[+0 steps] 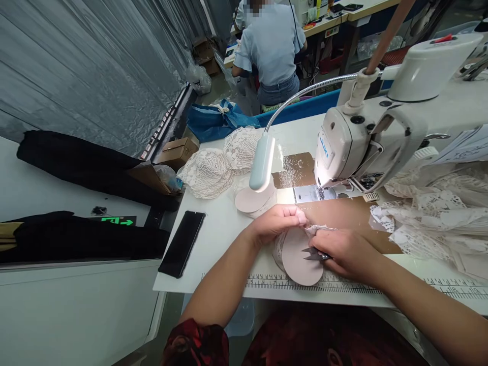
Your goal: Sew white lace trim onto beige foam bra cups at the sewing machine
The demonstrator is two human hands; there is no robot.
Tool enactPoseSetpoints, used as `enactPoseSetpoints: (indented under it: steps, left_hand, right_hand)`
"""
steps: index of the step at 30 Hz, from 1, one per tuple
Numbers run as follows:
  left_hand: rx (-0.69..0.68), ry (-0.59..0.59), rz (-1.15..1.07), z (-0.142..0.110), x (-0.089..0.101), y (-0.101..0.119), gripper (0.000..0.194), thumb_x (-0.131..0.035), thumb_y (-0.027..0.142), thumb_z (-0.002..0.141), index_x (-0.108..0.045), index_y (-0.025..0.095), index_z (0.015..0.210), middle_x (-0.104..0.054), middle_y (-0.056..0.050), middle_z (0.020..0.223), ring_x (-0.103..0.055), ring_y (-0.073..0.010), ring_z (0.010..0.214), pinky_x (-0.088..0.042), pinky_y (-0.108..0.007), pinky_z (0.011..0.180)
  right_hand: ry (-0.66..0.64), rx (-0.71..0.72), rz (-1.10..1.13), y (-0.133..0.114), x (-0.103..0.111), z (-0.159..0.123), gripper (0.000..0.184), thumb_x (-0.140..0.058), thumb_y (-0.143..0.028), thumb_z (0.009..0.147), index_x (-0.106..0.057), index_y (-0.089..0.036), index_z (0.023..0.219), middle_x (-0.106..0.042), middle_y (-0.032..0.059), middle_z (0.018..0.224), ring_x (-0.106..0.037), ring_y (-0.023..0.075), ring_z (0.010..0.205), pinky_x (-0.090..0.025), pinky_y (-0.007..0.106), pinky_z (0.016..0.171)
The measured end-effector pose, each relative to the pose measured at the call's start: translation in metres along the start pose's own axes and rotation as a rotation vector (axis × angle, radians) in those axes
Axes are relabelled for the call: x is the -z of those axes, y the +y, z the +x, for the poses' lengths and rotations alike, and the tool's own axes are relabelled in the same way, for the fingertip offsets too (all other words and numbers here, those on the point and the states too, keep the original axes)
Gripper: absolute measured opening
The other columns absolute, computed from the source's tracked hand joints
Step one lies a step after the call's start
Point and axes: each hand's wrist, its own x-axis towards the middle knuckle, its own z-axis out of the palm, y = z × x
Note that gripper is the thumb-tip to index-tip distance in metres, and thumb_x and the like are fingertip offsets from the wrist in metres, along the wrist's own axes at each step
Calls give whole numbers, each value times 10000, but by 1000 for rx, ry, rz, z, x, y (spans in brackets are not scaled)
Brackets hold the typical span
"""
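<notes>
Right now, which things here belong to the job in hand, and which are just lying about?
Seemingly part of the job: pale padded piece, pinched by the left hand; scissors, in the right hand; sewing machine; lamp; lace pieces.

Seemingly just lying about: phone; cardboard box; plastic bag.

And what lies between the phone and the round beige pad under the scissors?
The left forearm, crossing the white tabletop, as the head view shows.

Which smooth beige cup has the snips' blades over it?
The nearer cup, overlapping the ruler scale; the right hand holds the snips over it. The other cup lies beyond, by the lamp.
</notes>
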Motion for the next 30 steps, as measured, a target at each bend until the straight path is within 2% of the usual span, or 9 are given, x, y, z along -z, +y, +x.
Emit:
enactPoseSetpoints:
  steps: [3,6,10,14,16,20,23,25,30]
  left_hand:
    - [-44,54,21,2,2,0,315,-740,400,757,-612,123,680,-601,-23,716,-531,-129,736,-395,-283,784]
    - [-101,154,59,4,1,-2,308,-726,394,775,-625,116,688,-609,-17,715,-532,-119,725,-395,-278,778]
    - [-161,236,87,6,1,-4,296,-744,380,752,-637,113,684,-624,-21,705,-554,-124,720,-410,-283,770]
    - [-184,249,74,5,-2,-5,300,-765,391,723,-647,116,694,-638,-24,708,-570,-130,715,-425,-289,754]
    - [-196,242,74,5,-4,-5,296,-774,388,711,-651,119,697,-638,-20,707,-572,-129,710,-429,-288,747]
    - [-208,253,65,4,-7,-5,288,-774,382,700,-651,123,673,-633,-14,678,-567,-125,690,-435,-292,747]
    - [-234,287,25,3,-7,-6,278,-762,371,709,-662,114,671,-647,-27,696,-580,-130,723,-436,-306,803]
    - [-248,305,-36,3,-6,-6,271,-768,361,703,-688,103,716,-676,-52,761,-604,-145,783,-434,-324,858]
    - [-223,312,-161,6,-5,-10,329,-818,336,648,-745,95,860,-700,-109,969,-619,-193,953,-405,-378,972]
  right_hand:
    - [-16,-31,52,-1,5,-2,111,-523,-266,887,-591,-219,814,-658,5,738,-587,151,624,-401,277,540]
    - [-8,-131,166,-2,13,-7,209,-539,-384,912,-623,-215,1002,-725,27,846,-655,173,698,-463,287,602]
    - [130,-290,113,-3,30,-10,308,-466,-416,944,-638,-238,1127,-744,45,1027,-700,208,848,-524,309,667]
    - [156,-408,59,-8,44,-3,315,-489,-432,928,-672,-264,1121,-743,28,1048,-702,218,853,-521,286,580]
    - [153,-420,17,-10,45,3,292,-488,-410,930,-693,-261,1074,-750,25,997,-699,216,816,-512,292,572]
    - [187,-399,-28,-11,41,11,266,-475,-339,936,-716,-246,1001,-752,24,939,-690,210,810,-508,313,654]
    - [221,-451,-24,-12,43,11,245,-488,-351,930,-711,-259,977,-746,5,953,-679,195,803,-490,294,624]
    - [212,-460,19,-14,47,11,245,-492,-373,932,-701,-270,1009,-740,-1,1001,-676,193,840,-493,292,647]
    - [156,-381,101,-22,48,19,272,-493,-388,935,-696,-246,1047,-723,35,1086,-657,224,984,-498,339,797]
